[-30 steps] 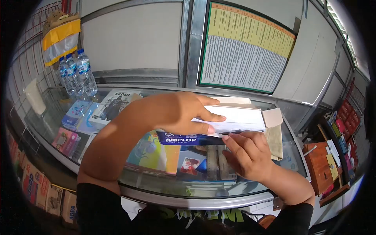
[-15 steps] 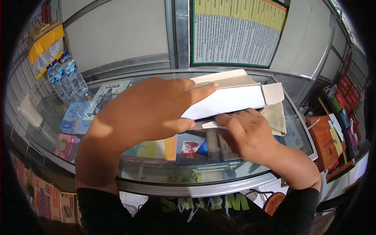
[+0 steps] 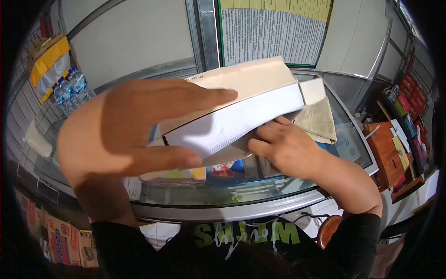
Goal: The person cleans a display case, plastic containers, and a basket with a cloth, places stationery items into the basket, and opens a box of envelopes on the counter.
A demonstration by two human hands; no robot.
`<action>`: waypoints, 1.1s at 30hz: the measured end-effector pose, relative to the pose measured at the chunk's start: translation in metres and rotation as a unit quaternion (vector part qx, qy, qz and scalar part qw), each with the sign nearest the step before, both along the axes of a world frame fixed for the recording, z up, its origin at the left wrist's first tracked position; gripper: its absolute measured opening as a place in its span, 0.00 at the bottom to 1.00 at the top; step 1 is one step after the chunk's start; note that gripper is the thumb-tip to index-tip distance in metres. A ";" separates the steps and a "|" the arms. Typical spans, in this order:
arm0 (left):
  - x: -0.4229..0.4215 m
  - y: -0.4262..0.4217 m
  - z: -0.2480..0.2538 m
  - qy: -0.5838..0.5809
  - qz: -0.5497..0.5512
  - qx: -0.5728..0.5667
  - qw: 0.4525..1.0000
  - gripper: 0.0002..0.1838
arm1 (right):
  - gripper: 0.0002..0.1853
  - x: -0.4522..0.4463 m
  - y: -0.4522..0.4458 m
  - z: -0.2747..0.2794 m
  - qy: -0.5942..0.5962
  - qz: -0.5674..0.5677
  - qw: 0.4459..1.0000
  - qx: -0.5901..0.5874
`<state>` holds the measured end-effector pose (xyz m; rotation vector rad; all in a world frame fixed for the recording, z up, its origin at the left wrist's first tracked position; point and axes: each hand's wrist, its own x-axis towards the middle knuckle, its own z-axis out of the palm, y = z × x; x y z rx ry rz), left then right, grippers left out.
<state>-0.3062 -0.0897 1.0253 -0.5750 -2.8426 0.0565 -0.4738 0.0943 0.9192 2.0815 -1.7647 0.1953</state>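
A cardboard box [image 3: 248,76] with cream-coloured flaps lies tilted above the counter, opened along its front. Inside it shows a thick white stack [image 3: 251,116] with fine lines along its side, like layered paper. My left hand [image 3: 134,125] is at the box's left end, fingers stretched over the top panel and thumb apart in front of the stack; a box corner shows between them. My right hand [image 3: 288,146] has curled fingers at the front lower edge, beneath the stack, gripping the box there. Its fingertips are partly hidden.
Below is a glass display counter [image 3: 209,197] with booklets and cards inside. Several water bottles [image 3: 74,90] stand at the left, and a beige cloth pouch [image 3: 318,121] lies to the right of the box. A printed list [image 3: 274,35] hangs behind; a wooden cabinet [image 3: 385,144] stands right.
The box has tilted up and moved closer, showing more of its top panel and the white stack. My left hand has shifted left, its thumb and fingers wider apart. My right hand has risen slightly.
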 end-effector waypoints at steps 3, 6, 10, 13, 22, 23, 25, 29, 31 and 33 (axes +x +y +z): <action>0.011 -0.002 0.015 0.059 -0.071 0.073 0.993 0.31 | 0.06 -0.011 -0.007 -0.006 -0.001 0.047 0.997 -0.064; -0.012 -0.005 0.006 0.070 -0.145 0.038 0.986 0.33 | 0.06 -0.012 -0.007 -0.002 -0.001 0.081 0.993 -0.090; -0.049 -0.016 0.003 -0.054 -0.100 0.152 0.982 0.34 | 0.08 -0.012 -0.005 0.004 -0.019 0.106 0.992 -0.072; -0.066 -0.017 0.001 -0.120 -0.039 0.189 0.974 0.33 | 0.09 -0.015 -0.003 0.008 -0.033 0.120 0.991 -0.046; -0.090 -0.021 -0.034 -0.229 -0.059 0.191 0.953 0.36 | 0.13 -0.014 -0.005 -0.001 -0.026 0.114 0.990 -0.085; -0.091 -0.022 -0.035 -0.261 -0.056 0.223 0.938 0.36 | 0.13 -0.013 -0.004 -0.003 -0.015 0.095 0.990 -0.107; -0.094 -0.026 -0.040 -0.268 -0.069 0.243 0.930 0.36 | 0.14 -0.013 -0.004 -0.002 -0.002 0.079 0.989 -0.125; -0.097 -0.034 -0.045 -0.287 -0.093 0.278 0.912 0.35 | 0.16 -0.014 0.002 0.008 0.059 0.038 0.979 -0.191; -0.097 -0.035 -0.045 -0.293 -0.099 0.288 0.906 0.35 | 0.18 -0.014 0.008 0.013 0.049 0.032 0.981 -0.185; -0.095 -0.033 -0.043 -0.295 -0.088 0.286 0.907 0.35 | 0.19 -0.008 0.014 0.017 0.045 0.029 0.982 -0.181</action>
